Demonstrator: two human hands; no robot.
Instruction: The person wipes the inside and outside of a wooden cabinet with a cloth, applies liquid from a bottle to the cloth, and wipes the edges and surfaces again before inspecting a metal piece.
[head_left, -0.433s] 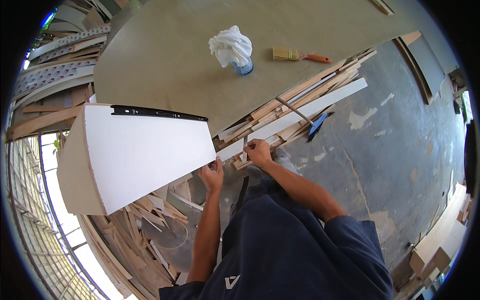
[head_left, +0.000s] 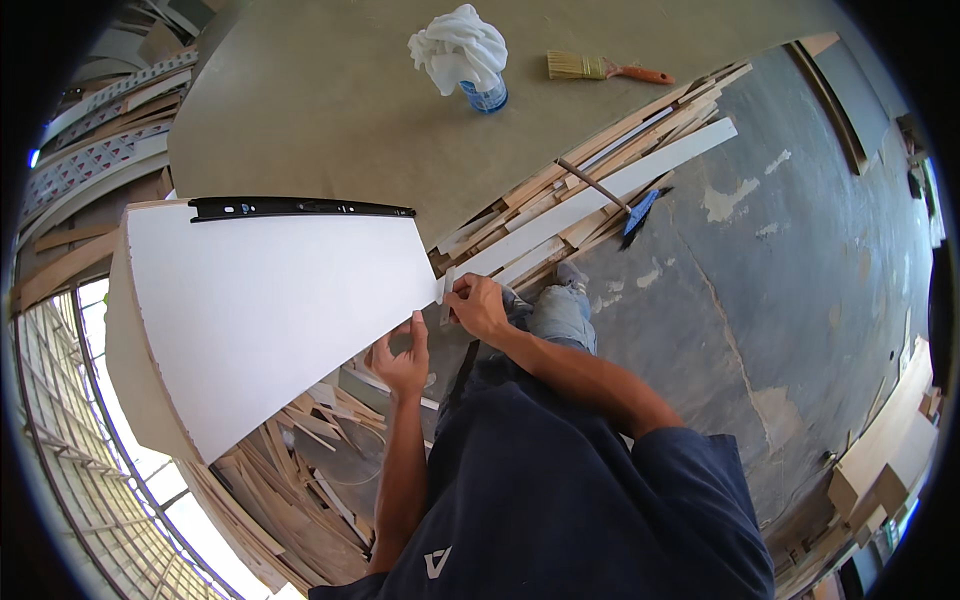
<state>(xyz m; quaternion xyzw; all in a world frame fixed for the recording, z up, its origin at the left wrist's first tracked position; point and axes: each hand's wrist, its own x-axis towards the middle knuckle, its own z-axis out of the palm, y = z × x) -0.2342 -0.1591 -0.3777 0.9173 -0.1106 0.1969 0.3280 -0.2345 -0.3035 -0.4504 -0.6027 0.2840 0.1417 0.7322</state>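
Note:
A white-faced wooden box (head_left: 280, 300) lies at the left, with a black drawer slide (head_left: 300, 207) along its far edge. At its near edge, close to the right corner, is my left hand (head_left: 402, 365). The thumb tip meets the edge; the curled fingers are partly hidden by the box. My right hand (head_left: 478, 305) pinches a thin, flat, greyish strip (head_left: 447, 300) beside that corner. Whether the strip touches the box, I cannot tell.
On the large greenish-brown tabletop (head_left: 300, 110) stand a blue can (head_left: 486, 97) topped with a white cloth (head_left: 460, 48) and a paintbrush (head_left: 590, 67). Wood strips (head_left: 600, 190) and a blue-headed brush (head_left: 640, 215) lie along its near side. Offcuts (head_left: 285, 470) pile up below the box.
My right hand has brought the strip left, up to the box's corner. My left hand has slid left along the near edge. The whole view has shifted somewhat.

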